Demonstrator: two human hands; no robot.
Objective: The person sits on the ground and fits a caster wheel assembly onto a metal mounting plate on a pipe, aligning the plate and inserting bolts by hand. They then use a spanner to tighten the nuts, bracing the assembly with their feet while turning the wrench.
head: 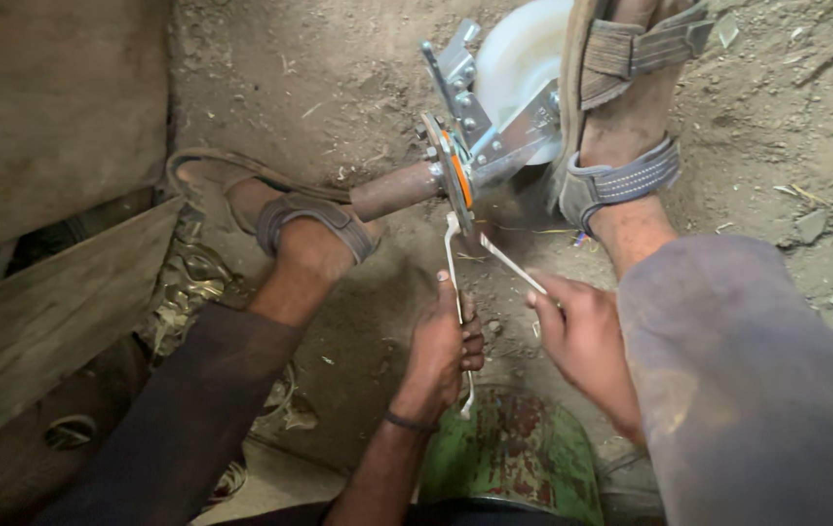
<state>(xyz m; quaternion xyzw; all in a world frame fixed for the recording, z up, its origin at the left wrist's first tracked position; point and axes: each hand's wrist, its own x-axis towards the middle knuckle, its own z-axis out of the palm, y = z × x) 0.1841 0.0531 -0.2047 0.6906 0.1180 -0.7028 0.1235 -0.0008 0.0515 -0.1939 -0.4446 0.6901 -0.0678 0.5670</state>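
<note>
Gripping two slim metal spanners, a seated person works on the bolted joint of a caster wheel assembly (pixel 499 107) at the upper centre of the frame. From the head view, the left hand (pixel 444 346) is closed firmly around the handle of one spanner (pixel 455 292), which rises near-upright to the orange-edged round flange (pixel 451 166). The right hand (pixel 577 336) pinches the end of a second spanner (pixel 509 263) between thumb and fingers, its shaft slanting up and left to the same spot at the flange's lower edge. Both tool heads meet there, so the fastener is engaged; whether it is tight or loose cannot be told. Other bolts on the flange appear seated. A rusty pipe (pixel 392 190) runs left from the flange, lying on the dirt floor (pixel 339 78) beside the left sandalled foot (pixel 304 229). The right sandalled foot (pixel 626 97) braces the white wheel (pixel 519 54). A green drum (pixel 514 453) sits at lower centre.
</note>
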